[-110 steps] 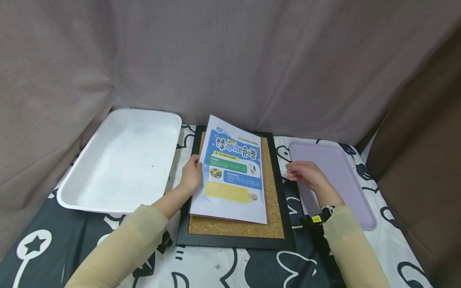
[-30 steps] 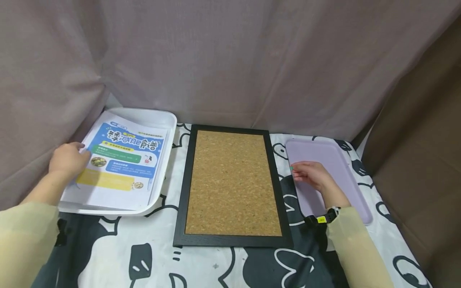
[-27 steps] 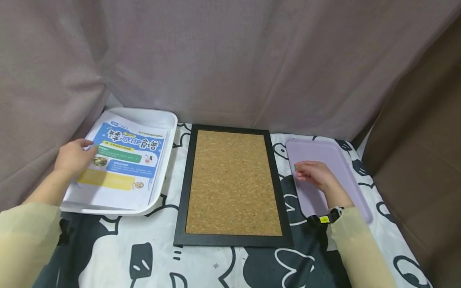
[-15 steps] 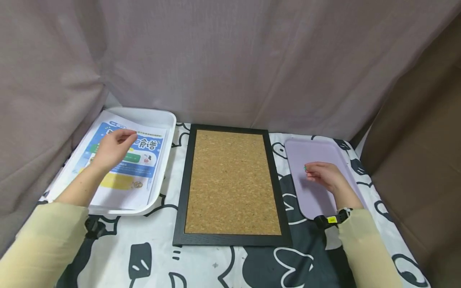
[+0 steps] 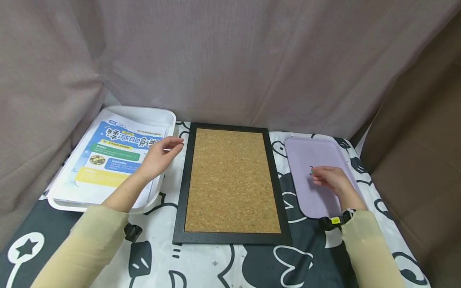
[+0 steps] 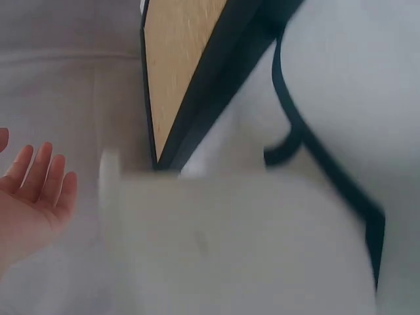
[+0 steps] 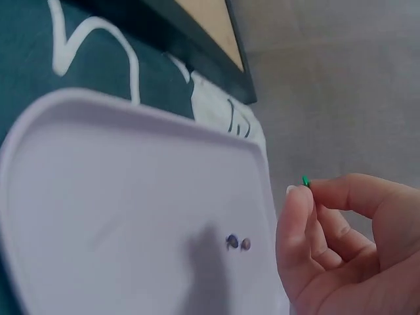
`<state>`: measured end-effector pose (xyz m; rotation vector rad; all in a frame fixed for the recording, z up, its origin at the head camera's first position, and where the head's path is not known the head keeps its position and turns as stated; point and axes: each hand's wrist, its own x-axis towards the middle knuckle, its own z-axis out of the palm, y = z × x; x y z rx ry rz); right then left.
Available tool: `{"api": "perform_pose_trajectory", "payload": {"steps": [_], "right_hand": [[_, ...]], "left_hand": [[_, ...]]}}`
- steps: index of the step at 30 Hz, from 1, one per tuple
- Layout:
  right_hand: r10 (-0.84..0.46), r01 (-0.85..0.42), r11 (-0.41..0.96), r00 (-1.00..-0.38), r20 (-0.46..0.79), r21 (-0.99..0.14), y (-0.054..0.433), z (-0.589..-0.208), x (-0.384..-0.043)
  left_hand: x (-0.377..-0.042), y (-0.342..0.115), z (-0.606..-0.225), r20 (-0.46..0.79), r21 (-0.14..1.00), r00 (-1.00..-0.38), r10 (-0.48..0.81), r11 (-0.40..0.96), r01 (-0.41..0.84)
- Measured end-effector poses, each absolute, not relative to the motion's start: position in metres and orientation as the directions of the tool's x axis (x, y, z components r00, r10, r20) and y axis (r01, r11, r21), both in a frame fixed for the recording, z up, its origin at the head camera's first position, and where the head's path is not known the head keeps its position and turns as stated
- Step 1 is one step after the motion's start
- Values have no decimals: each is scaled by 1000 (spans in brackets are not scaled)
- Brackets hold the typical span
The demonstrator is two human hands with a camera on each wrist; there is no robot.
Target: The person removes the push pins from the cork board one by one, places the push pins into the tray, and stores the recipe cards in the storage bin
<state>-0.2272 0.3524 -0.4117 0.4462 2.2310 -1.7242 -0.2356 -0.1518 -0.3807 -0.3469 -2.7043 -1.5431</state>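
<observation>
My left hand (image 5: 158,158) hovers at the right rim of the white tray (image 5: 158,114), its fingers loosely extended and holding nothing. In that tray lies a stack of printed paper sheets (image 5: 108,158), with a blue, green and yellow poster on top. Over the lilac tray (image 5: 309,150), my right hand (image 5: 333,180) pinches a tiny green thumbtack (image 7: 306,181) between thumb and forefinger; most of it is hidden. Two small dark thumbtacks (image 7: 233,241) lie in the lilac tray, seen in the right wrist view.
Between the trays lies a cork board (image 5: 232,180) with a black frame (image 5: 234,239). Underneath is a black-and-white patterned cloth (image 5: 201,266). Grey-brown curtains (image 5: 230,60) hang behind and at the sides.
The left hand carried the poster from the cork board to the white tray, let it go, then moved right. The right hand shifted slightly rightward over the lilac tray, still pinching the thumbtack.
</observation>
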Motion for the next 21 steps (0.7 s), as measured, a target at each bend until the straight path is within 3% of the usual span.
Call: {"api": "perform_pose_trajectory", "payload": {"steps": [15,21], "right_hand": [[167,506,438,-858,-486,-743,363,-436,-224],[189,494,478,-865,-465,-726,363,-444,-222]], "left_hand": [[-232,-116,-402,126,885,-954,272,403,232],[-230,-110,-405,98,882,-956,275,422,212]]}}
